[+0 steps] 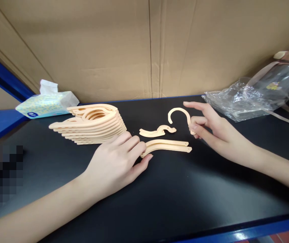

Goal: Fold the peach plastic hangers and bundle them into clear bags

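Between the thumb and fingers of my left hand (116,162) are the left ends of two slim, pale-peach plastic hanger arms (167,145), lying side by side near the table surface. My right hand (214,131) pinches the stem of a hanger hook (180,109) of the same plastic; its index finger stretches out above. The hook's curve opens to the lower left. Just behind the arms, a small wavy hanger piece (159,131) rests on the table, touched by neither hand. Beside my left hand stands a neat stack of folded hangers (91,125); my knuckles hide its lower right corner.
A tissue pack (47,104) sits at the back left. Crumpled clear plastic bags (235,101) and a transparent bag with a strap (276,82) occupy the back right. Cardboard (109,50) walls off the rear of the black table (175,199), which has a blue front edge.
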`<action>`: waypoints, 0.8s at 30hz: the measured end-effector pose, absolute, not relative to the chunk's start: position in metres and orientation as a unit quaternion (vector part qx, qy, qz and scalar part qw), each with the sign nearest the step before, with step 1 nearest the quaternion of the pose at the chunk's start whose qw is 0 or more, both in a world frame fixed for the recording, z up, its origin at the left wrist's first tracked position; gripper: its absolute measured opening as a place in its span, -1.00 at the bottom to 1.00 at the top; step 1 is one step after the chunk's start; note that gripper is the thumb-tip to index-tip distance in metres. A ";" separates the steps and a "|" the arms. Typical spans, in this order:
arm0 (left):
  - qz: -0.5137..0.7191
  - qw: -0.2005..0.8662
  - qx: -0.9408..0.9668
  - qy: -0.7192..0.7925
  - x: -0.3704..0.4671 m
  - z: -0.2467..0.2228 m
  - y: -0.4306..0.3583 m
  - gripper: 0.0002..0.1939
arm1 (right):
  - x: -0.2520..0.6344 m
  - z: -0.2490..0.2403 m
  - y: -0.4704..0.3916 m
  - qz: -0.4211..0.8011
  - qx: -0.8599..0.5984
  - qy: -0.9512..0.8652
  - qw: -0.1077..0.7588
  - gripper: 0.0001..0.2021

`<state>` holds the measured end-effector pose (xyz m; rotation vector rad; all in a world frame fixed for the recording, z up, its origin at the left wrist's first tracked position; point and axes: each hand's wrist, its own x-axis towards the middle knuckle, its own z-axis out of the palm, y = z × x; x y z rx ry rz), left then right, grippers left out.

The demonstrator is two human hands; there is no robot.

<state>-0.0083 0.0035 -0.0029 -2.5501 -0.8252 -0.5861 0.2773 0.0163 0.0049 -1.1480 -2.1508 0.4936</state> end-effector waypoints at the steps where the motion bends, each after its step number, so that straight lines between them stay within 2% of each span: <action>1: -0.207 0.196 -0.911 -0.298 -0.009 -0.004 0.003 -0.73 | 0.278 0.004 0.017 0.195 -0.434 -0.816 0.328 -0.59; 5: -0.200 0.190 -0.909 -0.312 -0.009 -0.005 0.003 -0.73 | 0.279 0.001 0.019 0.227 -0.428 -0.806 0.340 -0.70; 11: -0.194 0.171 -0.906 -0.336 -0.011 -0.007 0.004 -0.75 | 0.278 0.002 0.022 0.278 -0.425 -0.785 0.355 -0.73; 17: -0.201 0.168 -0.906 -0.333 -0.010 -0.009 0.004 -0.70 | 0.273 0.005 0.022 0.300 -0.423 -0.774 0.364 -0.79; 24: -0.204 0.197 -0.901 -0.329 -0.009 -0.009 0.003 -0.73 | 0.273 0.004 0.022 0.315 -0.424 -0.774 0.350 -0.80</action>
